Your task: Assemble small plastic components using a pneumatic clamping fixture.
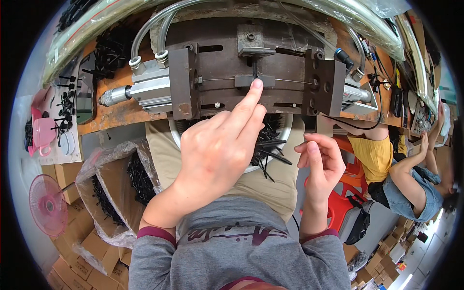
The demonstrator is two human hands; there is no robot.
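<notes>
Matt dark metal fixture (217, 63), shiny metal cylinder (151, 90), worn wood tabletop (113, 119), cloth shirt (217, 263)

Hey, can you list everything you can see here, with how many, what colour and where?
Metal fixture: one, dark brown, top centre
Bench: one, orange-brown, under the fixture
Cylinders: two, silver, at the fixture's ends
Slim rod: one, black, mid-fixture
Bowl: one, white-rimmed, over the lap
Loose parts: many, black, in the bowl
Lined carton: one, brown, lower left
Fan: one, pink, far left
Cup: one, pink, left
Bag: one, black, right
Co-worker: one, blue top, far right
Small background clutter: too indistinct to count
Left hand: one, bare, index fingertip at the rod
Right hand: one, bare, right of the bowl
</notes>
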